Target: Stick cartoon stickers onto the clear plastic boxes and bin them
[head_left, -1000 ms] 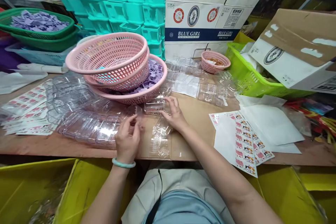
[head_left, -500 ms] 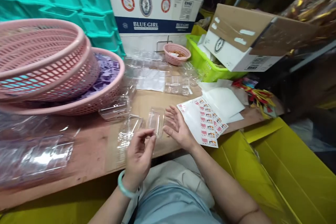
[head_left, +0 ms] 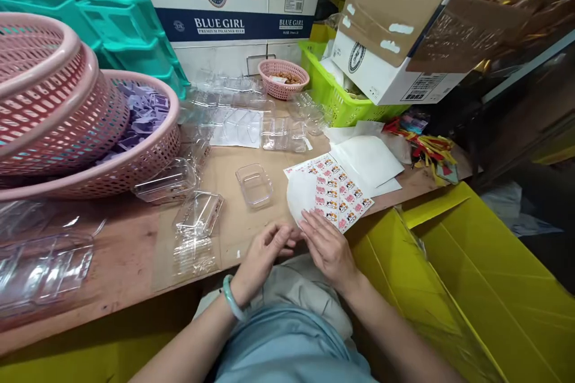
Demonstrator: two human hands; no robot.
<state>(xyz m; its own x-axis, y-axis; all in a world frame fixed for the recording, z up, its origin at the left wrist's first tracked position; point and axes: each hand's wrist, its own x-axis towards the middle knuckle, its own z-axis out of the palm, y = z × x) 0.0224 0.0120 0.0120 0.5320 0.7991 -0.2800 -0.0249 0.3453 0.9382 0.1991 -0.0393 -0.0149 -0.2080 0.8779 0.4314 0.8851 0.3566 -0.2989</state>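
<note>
A sheet of cat stickers [head_left: 344, 188] lies on the wooden table, its left part a bare white backing that looks curled. My right hand [head_left: 327, 245] rests on the sheet's near edge, fingers extended and close together. Beside it, at the table's front edge, is my left hand [head_left: 268, 251], its fingers curled, with the thumb near the index finger; whatever they may hold is too small to make out. A clear plastic box [head_left: 254, 185] stands on the table beyond my left hand. Other clear boxes [head_left: 200, 213] lie to its left.
Pink baskets [head_left: 155, 149], one with purple pieces, stand at the left. Behind are a small pink basket [head_left: 284, 76], a green basket [head_left: 354, 109] under a carton [head_left: 386, 48], and white sheets [head_left: 371, 160]. Yellow cartons [head_left: 449, 263] are at the lower right.
The view has shifted. My hands have moved from beside the clear box toward the sticker sheet; my right hand now touches it. The sheet's left part has lifted or curled.
</note>
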